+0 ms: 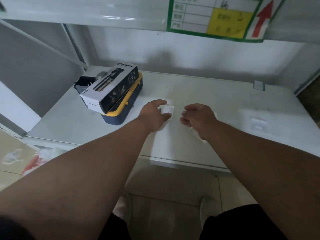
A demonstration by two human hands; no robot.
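Head view: left hand (154, 116) curls thumb and fingers round the wipe (167, 109), a thin white crumpled wad protruding just past the fingertips, low over the shelf (225, 101). Right hand (199, 117), just beside that grip, has fingers curled inward. A white scrap (198, 135) shows under its wrist, but whether the hand grips it cannot be told.
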